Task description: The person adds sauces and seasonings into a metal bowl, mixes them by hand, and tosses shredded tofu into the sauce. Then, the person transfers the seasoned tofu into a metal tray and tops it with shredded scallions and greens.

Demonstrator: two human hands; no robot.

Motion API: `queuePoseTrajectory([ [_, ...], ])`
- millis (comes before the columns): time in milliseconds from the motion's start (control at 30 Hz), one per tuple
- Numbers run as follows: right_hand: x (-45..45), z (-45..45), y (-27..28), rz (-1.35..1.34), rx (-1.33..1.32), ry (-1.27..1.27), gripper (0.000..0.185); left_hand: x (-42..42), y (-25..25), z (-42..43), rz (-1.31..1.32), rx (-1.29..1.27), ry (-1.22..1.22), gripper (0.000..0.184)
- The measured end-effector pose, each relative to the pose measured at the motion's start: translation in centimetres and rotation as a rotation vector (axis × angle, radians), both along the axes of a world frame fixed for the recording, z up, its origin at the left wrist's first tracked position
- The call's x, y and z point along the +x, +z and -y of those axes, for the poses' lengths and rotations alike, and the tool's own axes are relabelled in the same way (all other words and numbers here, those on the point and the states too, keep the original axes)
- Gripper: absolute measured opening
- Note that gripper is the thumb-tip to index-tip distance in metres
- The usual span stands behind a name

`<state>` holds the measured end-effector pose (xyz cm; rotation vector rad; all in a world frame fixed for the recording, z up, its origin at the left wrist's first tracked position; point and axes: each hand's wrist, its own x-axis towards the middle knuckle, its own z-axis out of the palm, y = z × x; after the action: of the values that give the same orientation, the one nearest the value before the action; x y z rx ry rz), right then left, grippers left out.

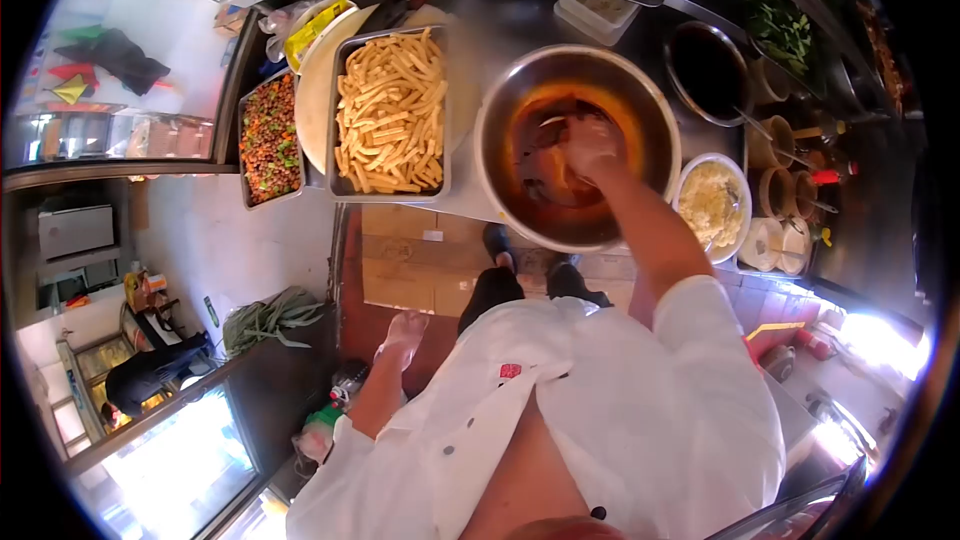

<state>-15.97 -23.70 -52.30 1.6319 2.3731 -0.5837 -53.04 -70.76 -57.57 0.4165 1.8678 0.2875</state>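
Inside the big metal bowl [498, 130]: right hand [594, 148], fingers in dark red liquid [530, 160]; blur hides whether they grip anything.
High wall: surrounds those fingers, likely containing splashes.
Left hand [402, 334]: fingers loosely open, lowered beside the body, perhaps kept clear of the liquid.
Tray of pale strips [390, 110]: left of the right fingers, seemingly within easy reach.
Pale mince [712, 202]: right of them, near the forearm, probably also handy.
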Motion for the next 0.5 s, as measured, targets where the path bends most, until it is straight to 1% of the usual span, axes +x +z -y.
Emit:
queuePoseTrajectory([
  [33,1.0,0.8,0.9,-0.119,0.059,-0.180,0.052,-0.3,1.3,-1.8,-0.029,0.056,-0.020,0.038],
  [100,1.5,4.3,-0.5,-0.066,0.023,-0.197,0.058,1.0,9.2,-10.1,-0.160,0.161,0.015,0.035],
  [167,0.6,6.3,-0.8,-0.037,-0.066,-0.216,0.063,-1.2,5.8,-13.4,0.244,0.465,0.394,0.034],
  [200,-0.5,6.6,-0.5,-0.040,-0.128,-0.224,0.065,-0.5,8.0,-16.7,0.266,0.539,0.521,0.030],
  [233,-0.8,6.7,-0.5,-0.123,-0.194,-0.305,0.063,0.3,10.5,-20.1,0.288,0.613,0.646,0.026],
  [267,-1.2,6.9,-0.6,-0.204,-0.255,-0.389,0.062,-0.2,10.4,-22.5,0.311,0.616,0.759,0.024],
  [333,-1.1,6.8,-1.6,-0.540,-0.377,-0.701,0.052,-1.2,10.0,-26.1,0.358,0.620,0.978,0.020],
  [433,1.1,6.3,-0.4,-0.316,-0.172,-0.172,0.040,-3.1,7.2,-28.3,0.245,0.547,1.068,0.013],
  [467,2.2,6.4,-3.0,-0.489,-0.120,-0.228,0.033,-3.1,7.5,-28.6,0.230,0.523,1.065,0.015],
  [500,3.4,6.3,-8.3,-0.665,-0.065,-0.282,0.027,-3.3,7.3,-28.6,0.252,0.530,1.055,0.015],
])
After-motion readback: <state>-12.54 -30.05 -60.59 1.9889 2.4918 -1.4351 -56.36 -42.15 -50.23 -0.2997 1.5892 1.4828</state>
